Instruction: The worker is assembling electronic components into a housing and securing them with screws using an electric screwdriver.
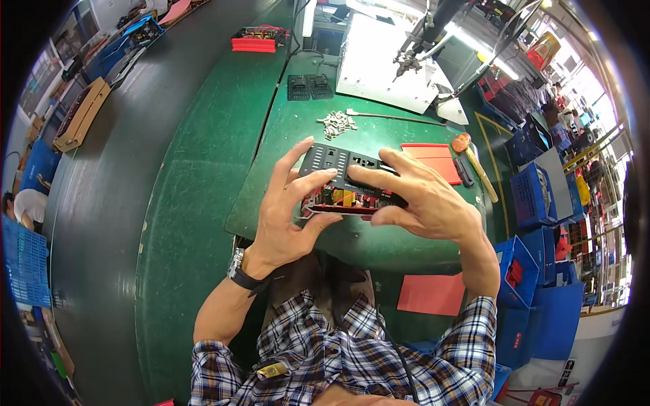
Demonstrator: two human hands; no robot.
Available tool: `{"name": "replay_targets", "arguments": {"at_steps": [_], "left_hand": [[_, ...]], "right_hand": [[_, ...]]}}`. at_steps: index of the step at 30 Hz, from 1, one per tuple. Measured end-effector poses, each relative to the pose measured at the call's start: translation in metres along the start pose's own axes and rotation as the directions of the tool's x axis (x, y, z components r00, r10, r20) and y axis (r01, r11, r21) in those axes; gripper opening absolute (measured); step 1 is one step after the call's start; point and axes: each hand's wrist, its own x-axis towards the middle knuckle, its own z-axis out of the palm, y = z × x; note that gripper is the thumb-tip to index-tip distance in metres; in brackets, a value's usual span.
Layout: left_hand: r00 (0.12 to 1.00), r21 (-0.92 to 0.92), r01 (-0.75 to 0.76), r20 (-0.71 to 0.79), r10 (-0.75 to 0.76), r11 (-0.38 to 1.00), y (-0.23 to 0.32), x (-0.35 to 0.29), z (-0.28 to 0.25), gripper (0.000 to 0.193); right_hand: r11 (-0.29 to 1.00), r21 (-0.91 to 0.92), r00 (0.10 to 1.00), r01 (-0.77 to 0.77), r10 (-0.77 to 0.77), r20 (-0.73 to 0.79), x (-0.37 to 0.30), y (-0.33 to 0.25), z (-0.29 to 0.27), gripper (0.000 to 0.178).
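Between my hands, just above the green table, is an electronic unit with red casing and bare circuit parts [345, 197] showing on its near side. A black slotted panel with socket openings [325, 159] covers its top. My left hand [281, 213] grips the unit's left end, thumb at the lower edge and fingers on the panel. From the right, my right hand [426, 199] holds the other end, its fingers over the panel and its thumb near the lower edge. Beyond the unit lies a pile of small metal clips [336, 124]. Two black panels [309, 87] rest farther back.
At right are a red casing plate [426, 161], a dark handheld tool [464, 172] and a wooden-handled hammer [482, 166]. A white machine [379, 64] stands behind. Another red unit [256, 44] sits far back. A dark conveyor belt [101, 223] runs along the left; blue crates [533, 193] stand right.
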Motion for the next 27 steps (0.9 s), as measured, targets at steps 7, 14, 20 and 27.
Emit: {"name": "replay_targets", "arguments": {"at_steps": [7, 14, 20, 27], "left_hand": [[0.995, -0.07, 0.055, -0.081, -0.061, 0.996, -0.003, -0.002, 0.005, 0.084], [0.985, -0.116, 0.149, -0.068, -0.158, 0.982, -0.009, -0.003, 0.003, 0.094], [0.992, -0.072, 0.12, -0.031, -0.123, 0.99, -0.007, -0.003, 0.0, 0.096], [0.985, -0.031, 0.169, -0.036, -0.17, 0.985, -0.001, 0.0, -0.002, 0.092]], "right_hand": [[0.986, 0.165, 0.992, -0.029, 0.05, -0.119, 0.001, 0.016, 0.013, 0.069], [0.986, -0.023, 0.966, 0.167, -0.168, -0.196, 0.0, 0.021, 0.015, 0.076], [0.989, 0.1, 0.97, 0.107, -0.082, -0.227, -0.006, 0.019, 0.019, 0.069], [0.983, 0.014, 0.973, 0.184, -0.18, -0.146, -0.009, 0.016, 0.009, 0.072]]}}
